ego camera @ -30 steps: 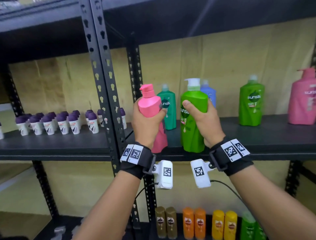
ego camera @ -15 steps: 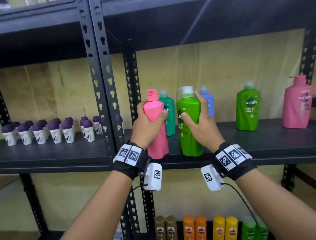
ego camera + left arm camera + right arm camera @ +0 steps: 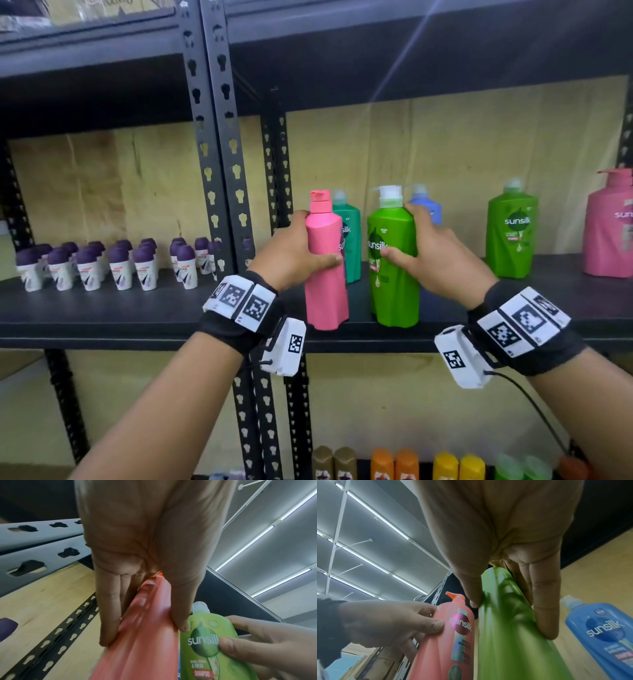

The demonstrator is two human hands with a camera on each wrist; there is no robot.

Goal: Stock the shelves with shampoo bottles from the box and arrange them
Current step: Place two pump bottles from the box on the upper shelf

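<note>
A pink shampoo bottle (image 3: 325, 274) stands upright near the front edge of the black shelf (image 3: 137, 318), and my left hand (image 3: 294, 253) grips its upper half between thumb and fingers. Beside it on the right stands a light green Sunsilk bottle (image 3: 394, 270) with a white pump, held by my right hand (image 3: 428, 253). In the left wrist view my left hand (image 3: 145, 622) clasps the pink bottle (image 3: 142, 649). In the right wrist view my right hand (image 3: 505, 601) clasps the green bottle (image 3: 510, 635). A dark green bottle (image 3: 349, 236) and a blue bottle (image 3: 428, 209) stand behind them.
Further right on the shelf stand another green Sunsilk bottle (image 3: 512, 229) and a large pink pump bottle (image 3: 611, 222). Several small purple-capped containers (image 3: 113, 263) fill the left bay. Perforated black uprights (image 3: 219, 171) divide the bays. Small bottles (image 3: 394, 464) line the lower shelf.
Both bottles went from held above the shelf to standing upright on it, a little further back. My hands have stayed on them, and the view has shifted closer and lower.
</note>
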